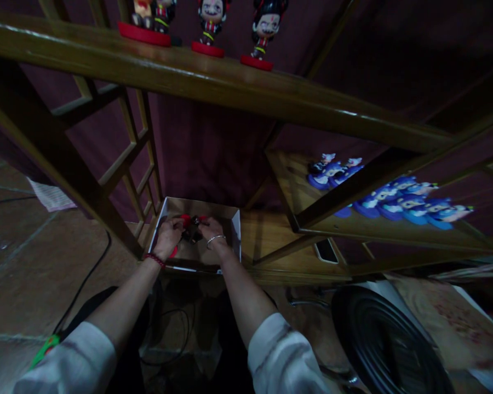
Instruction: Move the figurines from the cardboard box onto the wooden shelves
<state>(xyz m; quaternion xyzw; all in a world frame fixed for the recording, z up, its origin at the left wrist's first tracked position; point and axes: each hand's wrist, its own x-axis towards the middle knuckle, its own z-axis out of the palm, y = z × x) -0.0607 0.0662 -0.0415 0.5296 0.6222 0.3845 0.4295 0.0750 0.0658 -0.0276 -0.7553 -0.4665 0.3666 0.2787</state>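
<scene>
Both of my hands reach down into a shallow open cardboard box (pixel 236 235) on the lowest wooden shelf. My left hand (pixel 169 236), with a dark red bead bracelet at the wrist, is closed around a small dark figurine with a red base (pixel 185 218). Beside it my right hand (pixel 211 229), wearing a silver bracelet (pixel 216 238), has its fingers curled on another small figurine with a red part (pixel 202 218). Dark pieces (pixel 192 235) lie between the hands. Another red disc (pixel 173 251) shows under my left wrist. Fingers hide much of both figurines.
Overhead, a wooden shelf (pixel 230 79) holds figurines on red bases (pixel 207 49). Blue and white figurines (pixel 411 202) stand in rows on the right shelf. A phone (pixel 326 251) lies on the lower shelf. A black round stool (pixel 388 339) is at right, and a cable (pixel 86 284) crosses the floor.
</scene>
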